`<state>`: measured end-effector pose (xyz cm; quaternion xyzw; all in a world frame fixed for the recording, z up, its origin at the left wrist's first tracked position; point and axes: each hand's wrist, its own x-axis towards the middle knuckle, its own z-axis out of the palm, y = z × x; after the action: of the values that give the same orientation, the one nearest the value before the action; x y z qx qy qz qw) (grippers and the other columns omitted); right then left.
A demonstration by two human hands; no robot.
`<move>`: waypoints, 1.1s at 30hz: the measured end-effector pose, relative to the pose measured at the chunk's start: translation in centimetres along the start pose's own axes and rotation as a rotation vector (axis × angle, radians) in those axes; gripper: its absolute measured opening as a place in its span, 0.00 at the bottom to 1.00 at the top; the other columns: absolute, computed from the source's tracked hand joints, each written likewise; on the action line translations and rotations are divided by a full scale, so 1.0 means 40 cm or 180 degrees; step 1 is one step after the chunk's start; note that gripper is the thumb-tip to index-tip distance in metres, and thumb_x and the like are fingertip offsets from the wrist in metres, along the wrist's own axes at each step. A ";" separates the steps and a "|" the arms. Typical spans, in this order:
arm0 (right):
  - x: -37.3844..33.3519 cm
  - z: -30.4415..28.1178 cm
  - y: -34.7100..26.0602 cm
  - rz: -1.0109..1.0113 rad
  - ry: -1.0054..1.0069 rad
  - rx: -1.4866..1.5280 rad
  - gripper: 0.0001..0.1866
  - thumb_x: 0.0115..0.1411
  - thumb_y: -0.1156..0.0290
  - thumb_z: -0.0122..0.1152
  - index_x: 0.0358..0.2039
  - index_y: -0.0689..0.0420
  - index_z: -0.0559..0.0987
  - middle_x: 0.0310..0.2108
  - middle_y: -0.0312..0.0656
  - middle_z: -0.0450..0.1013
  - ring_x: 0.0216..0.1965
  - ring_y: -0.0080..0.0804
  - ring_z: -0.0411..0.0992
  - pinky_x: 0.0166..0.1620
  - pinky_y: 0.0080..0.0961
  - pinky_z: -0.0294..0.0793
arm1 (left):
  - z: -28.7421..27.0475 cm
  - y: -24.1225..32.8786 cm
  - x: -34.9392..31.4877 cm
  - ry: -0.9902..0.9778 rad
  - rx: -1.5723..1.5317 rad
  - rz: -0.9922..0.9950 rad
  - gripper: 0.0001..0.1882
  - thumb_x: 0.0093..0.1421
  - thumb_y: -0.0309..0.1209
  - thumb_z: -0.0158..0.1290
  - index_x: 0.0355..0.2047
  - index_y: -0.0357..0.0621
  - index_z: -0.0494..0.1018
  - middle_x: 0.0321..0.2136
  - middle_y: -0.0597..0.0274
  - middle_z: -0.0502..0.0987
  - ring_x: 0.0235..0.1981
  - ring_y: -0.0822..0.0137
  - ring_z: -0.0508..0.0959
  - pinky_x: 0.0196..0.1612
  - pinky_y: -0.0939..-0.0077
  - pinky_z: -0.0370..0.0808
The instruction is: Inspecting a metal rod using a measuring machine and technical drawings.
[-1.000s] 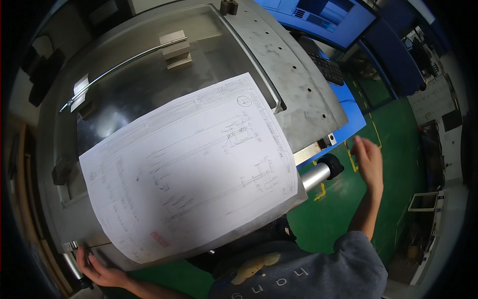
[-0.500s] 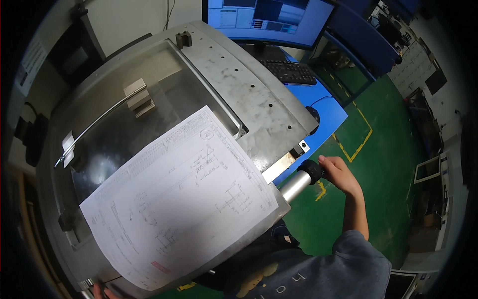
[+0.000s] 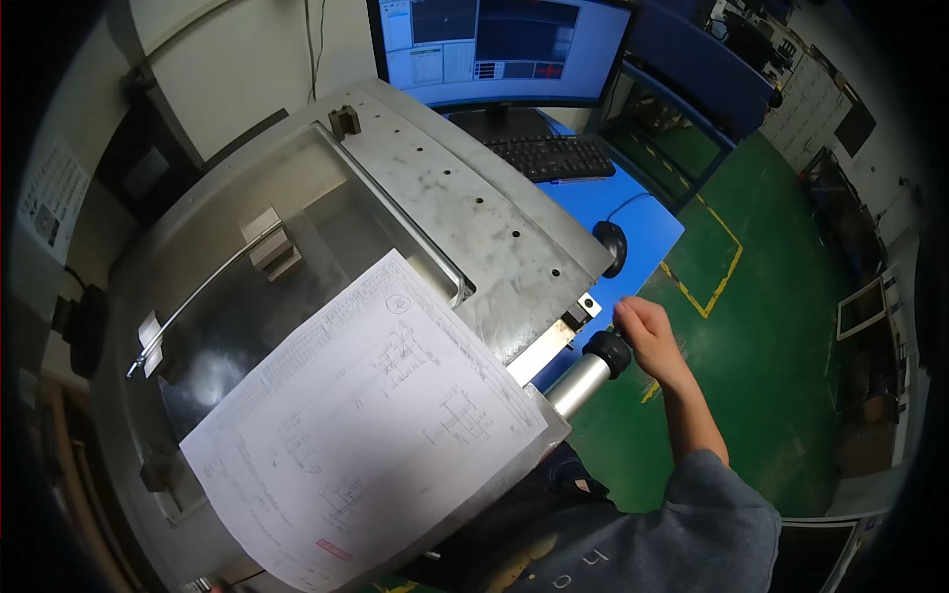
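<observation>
My right hand (image 3: 647, 341) is closed, its fingers curled against the outer end of a black ribbed knob (image 3: 606, 353). That knob sits on a silver cylinder (image 3: 579, 385) projecting from the right side of a grey metal machine table (image 3: 435, 188). Only a sliver of my left hand (image 3: 217, 589) shows at the lower left edge; its fingers are hidden. A glass stage (image 3: 222, 366) is set into the table. On it, a thin metal rod (image 3: 203, 299) rests across a stepped metal block (image 3: 269, 244) and a smaller block (image 3: 149, 344). A paper drawing (image 3: 386, 435) covers the near part.
Beyond the table, a monitor (image 3: 504, 54), a keyboard (image 3: 549, 156) and a black mouse (image 3: 611, 247) stand on a blue desk (image 3: 647, 232). A small dark clamp block (image 3: 344, 122) sits at the stage's far corner. Yellow lines (image 3: 722, 282) mark the green floor.
The view has shifted, so the table sits lower in it. My right hand has turned at the knob, its fingers now more curled. Less of my left hand shows.
</observation>
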<state>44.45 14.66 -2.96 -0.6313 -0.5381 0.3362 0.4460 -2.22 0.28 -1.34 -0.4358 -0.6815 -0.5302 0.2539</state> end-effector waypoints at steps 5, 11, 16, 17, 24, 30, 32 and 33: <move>-0.049 -0.038 0.046 0.0168 -0.0366 0.0248 0.16 0.52 0.67 0.41 0.11 0.60 0.61 0.11 0.29 0.53 0.16 0.14 0.50 0.18 0.15 0.50 | 0.000 0.020 0.007 -0.0004 0.0068 -0.0057 0.09 0.49 0.28 0.46 0.26 0.32 0.67 0.25 0.53 0.69 0.27 0.63 0.69 0.32 0.75 0.66; 0.001 0.021 0.046 0.0243 -0.0228 0.0289 0.16 0.52 0.68 0.41 0.11 0.61 0.62 0.11 0.29 0.55 0.16 0.14 0.51 0.19 0.15 0.51 | 0.004 0.010 0.005 0.0013 -0.0018 -0.0105 0.09 0.49 0.27 0.45 0.26 0.31 0.67 0.25 0.52 0.69 0.27 0.62 0.69 0.33 0.75 0.66; -0.037 0.014 0.017 -0.0401 0.0337 0.0254 0.16 0.52 0.68 0.41 0.11 0.60 0.61 0.11 0.29 0.53 0.15 0.15 0.51 0.19 0.14 0.51 | -0.001 0.009 0.007 0.0031 -0.0034 -0.0169 0.09 0.49 0.27 0.45 0.26 0.31 0.67 0.25 0.52 0.69 0.27 0.62 0.69 0.33 0.74 0.66; -0.056 -0.002 0.034 -0.0169 0.0122 0.0340 0.16 0.52 0.68 0.40 0.11 0.60 0.61 0.11 0.29 0.53 0.15 0.15 0.51 0.19 0.15 0.51 | -0.003 0.006 0.008 0.0011 -0.0019 -0.0152 0.09 0.49 0.27 0.45 0.26 0.30 0.67 0.25 0.52 0.69 0.27 0.62 0.69 0.33 0.74 0.66; -0.014 0.004 0.059 0.0267 -0.0227 0.0448 0.17 0.51 0.65 0.45 0.10 0.59 0.62 0.11 0.27 0.53 0.15 0.14 0.51 0.18 0.14 0.50 | 0.010 0.027 0.000 -0.0020 -0.0238 -0.0181 0.09 0.49 0.26 0.45 0.26 0.30 0.67 0.26 0.51 0.69 0.28 0.62 0.69 0.33 0.74 0.66; -0.038 0.011 0.025 -0.0046 -0.0004 0.0487 0.13 0.51 0.67 0.43 0.13 0.56 0.62 0.12 0.27 0.52 0.15 0.13 0.49 0.17 0.12 0.49 | -0.068 -0.081 -0.014 -0.0290 0.0436 -0.0374 0.10 0.51 0.25 0.40 0.34 0.33 0.65 0.34 0.56 0.67 0.37 0.65 0.65 0.42 0.75 0.61; -0.064 -0.003 0.054 0.0112 -0.0063 0.0496 0.12 0.52 0.67 0.41 0.14 0.54 0.63 0.12 0.28 0.53 0.14 0.13 0.51 0.17 0.12 0.50 | -0.070 -0.063 -0.015 -0.0266 0.0629 -0.0488 0.10 0.50 0.24 0.40 0.33 0.34 0.65 0.34 0.55 0.67 0.37 0.65 0.65 0.41 0.75 0.62; -0.085 -0.016 0.056 0.0281 0.0003 0.0507 0.12 0.52 0.66 0.41 0.14 0.54 0.63 0.12 0.28 0.54 0.14 0.14 0.52 0.17 0.12 0.52 | -0.030 -0.042 -0.015 -0.0231 0.0271 -0.0520 0.10 0.49 0.23 0.41 0.33 0.34 0.64 0.33 0.56 0.67 0.36 0.66 0.66 0.40 0.76 0.62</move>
<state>45.24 11.15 -4.99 -0.6171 -0.4810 0.3970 0.4798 -3.49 -1.15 -2.30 -0.3864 -0.7455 -0.5035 0.2033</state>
